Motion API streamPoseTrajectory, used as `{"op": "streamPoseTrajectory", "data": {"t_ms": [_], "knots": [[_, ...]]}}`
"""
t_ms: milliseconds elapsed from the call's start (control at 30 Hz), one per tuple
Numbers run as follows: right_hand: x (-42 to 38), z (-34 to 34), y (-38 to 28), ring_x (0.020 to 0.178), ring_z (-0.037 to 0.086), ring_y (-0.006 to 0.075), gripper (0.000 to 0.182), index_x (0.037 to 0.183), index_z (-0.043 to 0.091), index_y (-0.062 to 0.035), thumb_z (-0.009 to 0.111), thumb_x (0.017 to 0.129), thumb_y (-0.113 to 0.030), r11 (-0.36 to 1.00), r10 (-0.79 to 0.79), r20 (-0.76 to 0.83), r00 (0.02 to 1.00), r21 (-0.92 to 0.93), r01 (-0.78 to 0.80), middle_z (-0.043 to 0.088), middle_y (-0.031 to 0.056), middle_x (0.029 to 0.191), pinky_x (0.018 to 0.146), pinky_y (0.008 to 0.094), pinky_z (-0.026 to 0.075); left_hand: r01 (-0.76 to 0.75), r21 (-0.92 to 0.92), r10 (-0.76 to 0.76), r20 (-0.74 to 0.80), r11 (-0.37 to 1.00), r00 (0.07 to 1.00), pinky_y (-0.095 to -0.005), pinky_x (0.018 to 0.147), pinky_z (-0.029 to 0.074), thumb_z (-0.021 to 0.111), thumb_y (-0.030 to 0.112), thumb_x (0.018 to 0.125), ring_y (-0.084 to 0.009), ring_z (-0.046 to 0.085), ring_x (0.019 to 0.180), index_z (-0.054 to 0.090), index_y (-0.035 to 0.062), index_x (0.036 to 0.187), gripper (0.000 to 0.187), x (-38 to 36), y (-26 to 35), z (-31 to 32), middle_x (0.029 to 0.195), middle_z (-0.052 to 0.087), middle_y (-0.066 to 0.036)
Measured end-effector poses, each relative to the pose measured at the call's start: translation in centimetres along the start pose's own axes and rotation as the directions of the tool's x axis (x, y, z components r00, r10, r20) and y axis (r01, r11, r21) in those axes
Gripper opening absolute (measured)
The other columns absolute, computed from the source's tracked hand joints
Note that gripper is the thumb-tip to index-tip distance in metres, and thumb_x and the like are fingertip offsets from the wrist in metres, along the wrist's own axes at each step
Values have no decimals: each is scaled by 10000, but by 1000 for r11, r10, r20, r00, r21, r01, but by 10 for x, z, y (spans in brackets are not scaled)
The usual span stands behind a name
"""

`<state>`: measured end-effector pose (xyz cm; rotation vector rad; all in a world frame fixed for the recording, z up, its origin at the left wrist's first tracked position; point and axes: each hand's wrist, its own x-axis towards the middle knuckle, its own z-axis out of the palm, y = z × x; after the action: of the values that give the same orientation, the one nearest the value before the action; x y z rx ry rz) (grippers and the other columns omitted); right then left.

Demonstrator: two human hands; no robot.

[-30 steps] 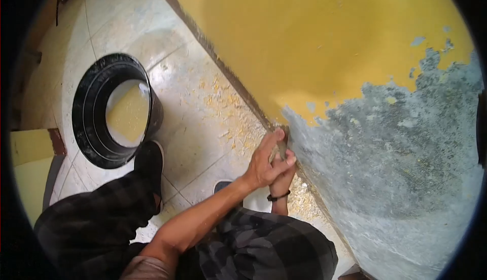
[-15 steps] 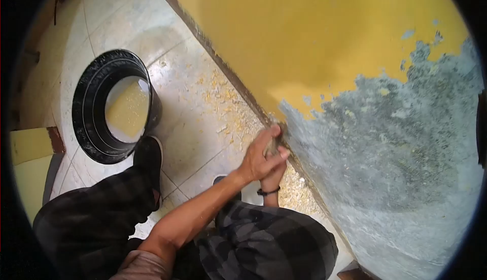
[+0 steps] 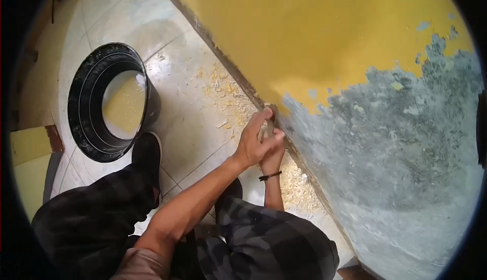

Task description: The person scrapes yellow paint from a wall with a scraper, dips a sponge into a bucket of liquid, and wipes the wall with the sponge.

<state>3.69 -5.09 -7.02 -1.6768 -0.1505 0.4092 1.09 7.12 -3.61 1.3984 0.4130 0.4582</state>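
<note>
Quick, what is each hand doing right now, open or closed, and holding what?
Left hand: closed over the right hand, fingers on the thin grey scraper tool at the yellow wall's base.
Right hand: closed, gripping that tool, mostly hidden.

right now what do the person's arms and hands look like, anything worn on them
Both forearms are bare, no gloves on either hand. The left hand has nothing on its wrist. The right hand shows a thin dark wristband. A brownish short sleeve covers the left upper arm.
</note>
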Motion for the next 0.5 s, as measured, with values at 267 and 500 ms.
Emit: {"op": "streamPoseTrajectory", "data": {"t_ms": [267, 500], "knots": [[-1, -18, 1, 879, 535, 160, 261, 1122, 518, 25, 577, 913, -119, 898, -144, 6, 990, -419, 133, 581, 78, 956, 767, 308, 456, -98, 23, 98, -11, 995, 995, -383, 1012, 373, 701, 294, 790, -375, 497, 1178, 457, -79, 1266, 652, -19, -4, 24, 1241, 506, -257], [-10, 0, -42, 703, 500, 93, 195, 1077, 494, -11, 566, 918, -97, 949, -156, -9, 988, -280, 147, 521, -2, 782, 613, 247, 423, -145, 15, 145, 6, 989, 989, -383, 1021, 356, 688, 271, 795, -361, 474, 1205, 432, -79, 1294, 661, -18, 14, 20, 1258, 494, -251]]}}
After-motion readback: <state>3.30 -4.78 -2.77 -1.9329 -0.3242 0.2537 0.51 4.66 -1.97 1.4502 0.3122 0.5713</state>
